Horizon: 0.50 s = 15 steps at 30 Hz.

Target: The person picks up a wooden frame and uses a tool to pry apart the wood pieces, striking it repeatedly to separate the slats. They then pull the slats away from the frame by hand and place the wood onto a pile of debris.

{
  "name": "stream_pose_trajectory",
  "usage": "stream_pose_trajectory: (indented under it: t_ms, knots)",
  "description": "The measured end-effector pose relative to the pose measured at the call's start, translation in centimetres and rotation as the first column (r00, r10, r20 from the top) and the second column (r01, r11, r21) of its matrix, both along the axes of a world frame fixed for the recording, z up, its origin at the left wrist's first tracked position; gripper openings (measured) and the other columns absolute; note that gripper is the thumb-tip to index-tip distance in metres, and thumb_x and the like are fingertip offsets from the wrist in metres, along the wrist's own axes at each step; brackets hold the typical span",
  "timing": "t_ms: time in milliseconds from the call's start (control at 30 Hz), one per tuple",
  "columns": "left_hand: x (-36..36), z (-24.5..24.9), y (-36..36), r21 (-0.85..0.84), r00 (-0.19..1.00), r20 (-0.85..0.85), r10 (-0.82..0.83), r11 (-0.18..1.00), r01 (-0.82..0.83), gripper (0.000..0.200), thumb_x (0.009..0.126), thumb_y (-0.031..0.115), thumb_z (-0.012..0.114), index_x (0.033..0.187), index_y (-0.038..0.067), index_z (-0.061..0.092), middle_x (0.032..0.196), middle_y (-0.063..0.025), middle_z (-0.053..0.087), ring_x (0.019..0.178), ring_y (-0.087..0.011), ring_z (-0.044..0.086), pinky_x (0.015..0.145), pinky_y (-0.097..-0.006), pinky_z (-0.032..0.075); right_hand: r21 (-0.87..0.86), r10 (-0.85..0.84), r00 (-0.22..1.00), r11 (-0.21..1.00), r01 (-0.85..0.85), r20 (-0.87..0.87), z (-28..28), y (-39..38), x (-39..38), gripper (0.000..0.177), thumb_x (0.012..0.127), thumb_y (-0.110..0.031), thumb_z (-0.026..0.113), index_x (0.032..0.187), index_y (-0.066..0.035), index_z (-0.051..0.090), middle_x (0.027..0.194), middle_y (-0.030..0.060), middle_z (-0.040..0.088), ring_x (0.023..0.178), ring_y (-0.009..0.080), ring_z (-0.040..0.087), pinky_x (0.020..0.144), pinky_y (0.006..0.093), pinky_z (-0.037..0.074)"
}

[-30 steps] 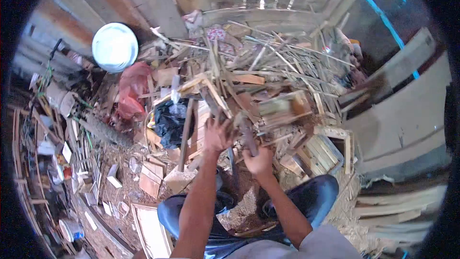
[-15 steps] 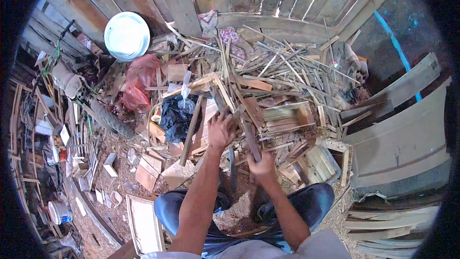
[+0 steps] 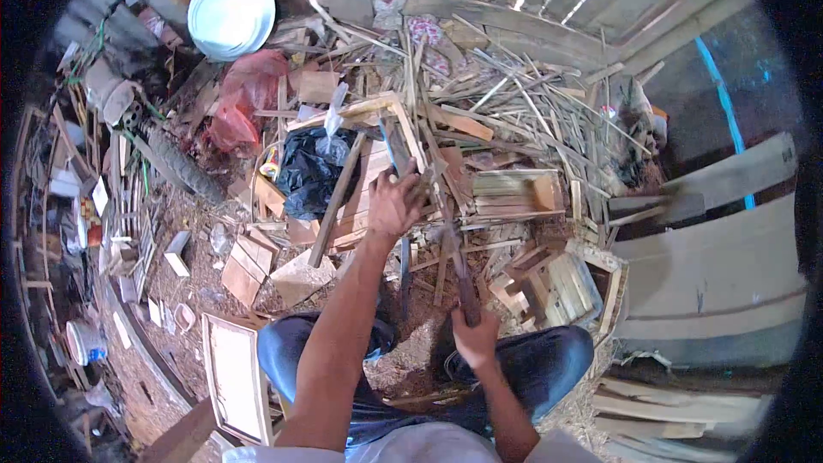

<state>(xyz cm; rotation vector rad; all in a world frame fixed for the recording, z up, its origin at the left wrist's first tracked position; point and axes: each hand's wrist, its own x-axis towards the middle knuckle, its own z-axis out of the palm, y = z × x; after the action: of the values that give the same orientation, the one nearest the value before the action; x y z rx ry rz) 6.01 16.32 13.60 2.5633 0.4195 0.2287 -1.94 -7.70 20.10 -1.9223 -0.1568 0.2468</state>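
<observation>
My left hand is closed around the upper part of a dark, narrow piece that leans near the corner of a light wooden frame. Lower and to the right, my right hand grips the near end of a dark tool, whose far part reaches up toward the wood beside my left hand. I cannot make out what kind of tool it is. A black plastic bag lies left of my left hand, with a wooden strip beside it.
Scrap sticks are heaped at the back. A white basin and a red bag are at the upper left. Wooden boxes stand on the right, near large boards. A framed panel lies by my left knee.
My right hand has moved down toward my lap with the dark tool. My left hand stays by the frame corner. The whole view has shifted slightly.
</observation>
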Motion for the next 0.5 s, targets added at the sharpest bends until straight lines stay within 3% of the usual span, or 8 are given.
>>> stream_pose_trajectory:
  t_ms: [100, 167, 267, 300, 333, 367, 400, 500]
  knots:
    - [-0.2, -0.6, -0.1, 0.032, 1.000, 0.013, -0.006, 0.999, 0.006, 0.037, 0.084, 0.034, 0.065, 0.115, 0.014, 0.064, 0.145, -0.0027, 0.048, 0.122, -0.0376, 0.046, 0.102, -0.0503, 0.037, -0.052, -0.089, 0.996, 0.995, 0.089, 0.003, -1.5, 2.7, 1.7, 0.032, 0.080, -0.028, 0.072, 0.072, 0.002, 0.065, 0.058, 0.0160, 0.060, 0.057, 0.0238, 0.063, 0.055, 0.0399, 0.047]
    - [-0.1, -0.8, 0.2, 0.020, 0.999, 0.032, -0.024, 1.000, 0.023, 0.038, 0.082, 0.033, 0.066, 0.114, 0.014, 0.064, 0.143, -0.0033, 0.049, 0.122, -0.0374, 0.046, 0.101, -0.0502, 0.037, -0.283, 0.008, 0.990, 0.959, 0.033, 0.143, -9.8, 5.1, 5.4, 0.032, 0.079, -0.027, 0.071, 0.069, 0.003, 0.064, 0.056, 0.0149, 0.059, 0.058, 0.0239, 0.062, 0.055, 0.0406, 0.047]
    - [0.5, -1.1, 0.5, -0.035, 0.999, 0.038, 0.011, 0.999, -0.010, 0.041, 0.077, 0.032, 0.069, 0.114, 0.015, 0.065, 0.139, -0.0043, 0.053, 0.123, -0.0366, 0.046, 0.101, -0.0502, 0.037, -0.271, 0.098, 0.993, 0.959, -0.077, 0.062, -5.6, 5.0, 6.3, 0.033, 0.078, -0.027, 0.071, 0.066, 0.002, 0.063, 0.055, 0.0149, 0.057, 0.059, 0.0247, 0.062, 0.057, 0.0403, 0.047]
    - [0.2, -1.0, 0.7, 0.008, 0.999, 0.051, -0.012, 1.000, 0.012, 0.052, 0.079, 0.033, 0.067, 0.126, 0.013, 0.057, 0.129, -0.0057, 0.059, 0.122, -0.0381, 0.046, 0.100, -0.0509, 0.037, -0.319, 0.130, 0.990, 0.942, -0.104, 0.061, -3.1, 3.8, 4.9, 0.021, 0.079, -0.019, 0.070, 0.079, 0.002, 0.068, 0.063, 0.0138, 0.063, 0.063, 0.0235, 0.064, 0.063, 0.0371, 0.050]
    - [-0.2, -1.1, 0.5, 0.046, 0.997, 0.057, -0.048, 0.998, 0.046, 0.063, 0.082, 0.034, 0.065, 0.138, 0.011, 0.049, 0.119, -0.0071, 0.065, 0.122, -0.0395, 0.046, 0.100, -0.0515, 0.037, -0.181, 0.064, 0.995, 0.982, -0.050, 0.074, -2.7, 2.5, 2.7, 0.019, 0.079, -0.015, 0.069, 0.088, 0.002, 0.068, 0.070, 0.0130, 0.066, 0.067, 0.0218, 0.065, 0.068, 0.0352, 0.050]
    - [-0.1, -1.1, 0.4, -0.026, 0.999, 0.042, -0.010, 1.000, 0.011, 0.045, 0.074, 0.029, 0.070, 0.116, 0.014, 0.064, 0.138, -0.0034, 0.054, 0.123, -0.0379, 0.045, 0.101, -0.0527, 0.036, -0.039, 0.000, 0.997, 0.999, 0.003, 0.082, -2.6, 1.0, 0.5, 0.022, 0.080, -0.010, 0.068, 0.098, 0.002, 0.069, 0.076, 0.0122, 0.069, 0.070, 0.0201, 0.066, 0.072, 0.0332, 0.051]
    - [0.2, -1.1, 0.8, -0.029, 0.999, 0.049, 0.005, 1.000, -0.004, 0.045, 0.074, 0.029, 0.070, 0.116, 0.014, 0.064, 0.138, -0.0034, 0.054, 0.123, -0.0379, 0.045, 0.101, -0.0527, 0.036, -0.274, 0.134, 0.985, 0.957, -0.100, 0.109, -2.2, 0.7, 0.0, 0.032, 0.081, -0.005, 0.066, 0.112, 0.002, 0.065, 0.084, 0.0094, 0.070, 0.075, 0.0170, 0.066, 0.075, 0.0303, 0.051]
    - [-0.5, -1.5, 0.4, -0.032, 0.998, 0.051, -0.049, 0.998, 0.050, 0.055, 0.073, 0.026, 0.069, 0.126, 0.014, 0.059, 0.131, -0.0047, 0.059, 0.123, -0.0404, 0.045, 0.103, -0.0531, 0.035, -0.078, -0.074, 0.993, 0.994, 0.081, 0.095, -4.0, 3.7, 2.7, 0.022, 0.083, -0.021, 0.070, 0.090, 0.000, 0.070, 0.086, 0.0175, 0.070, 0.076, 0.0292, 0.069, 0.072, 0.0386, 0.052]
